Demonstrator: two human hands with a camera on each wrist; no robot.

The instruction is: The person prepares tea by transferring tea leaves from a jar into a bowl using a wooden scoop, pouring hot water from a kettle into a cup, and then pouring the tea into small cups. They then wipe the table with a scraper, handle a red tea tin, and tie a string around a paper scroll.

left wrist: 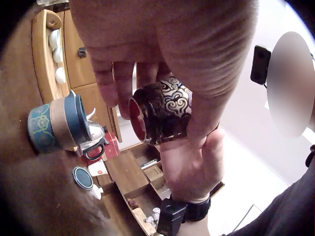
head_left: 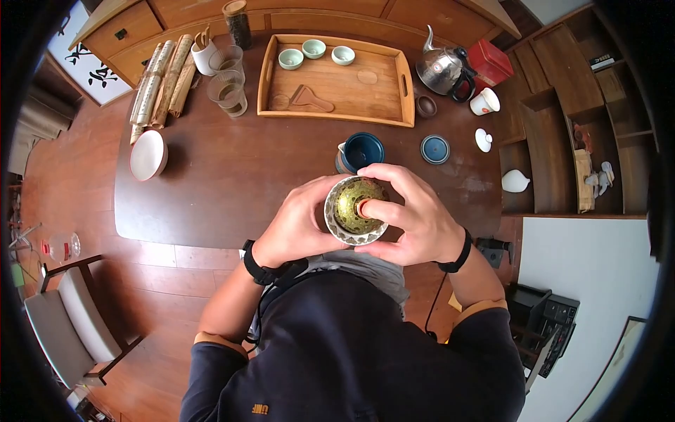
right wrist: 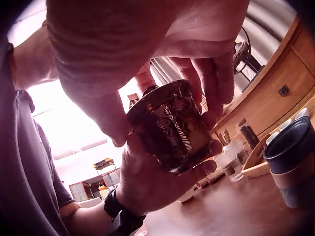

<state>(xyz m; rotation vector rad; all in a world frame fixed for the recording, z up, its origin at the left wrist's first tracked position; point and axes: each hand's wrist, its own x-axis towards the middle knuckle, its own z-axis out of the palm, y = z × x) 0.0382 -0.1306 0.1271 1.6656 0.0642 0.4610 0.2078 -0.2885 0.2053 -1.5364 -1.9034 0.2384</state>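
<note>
Above the table's front edge, both hands hold a lidded tea bowl (head_left: 333,226) with a dark and silver swirl pattern and scalloped rim. Its gold domed lid (head_left: 347,202) sits inside the rim. My left hand (head_left: 295,216) grips the bowl's left side. From the right, my right hand (head_left: 418,219) spans the bowl with thumb and fingers, its index finger on the lid's red-edged knob. In the left wrist view the bowl (left wrist: 170,105) is tilted, its red-rimmed foot showing. Just beyond the hands stands a blue spouted pitcher (head_left: 343,159) with a brown band.
A round blue lid (head_left: 435,149) and small white lid (head_left: 484,140) lie right of the pitcher. Behind are a wooden tray (head_left: 334,114) with green cups, a steel kettle (head_left: 439,69) and a white cup (head_left: 485,103). At left stand glasses (head_left: 230,98) and a white bowl (head_left: 149,155).
</note>
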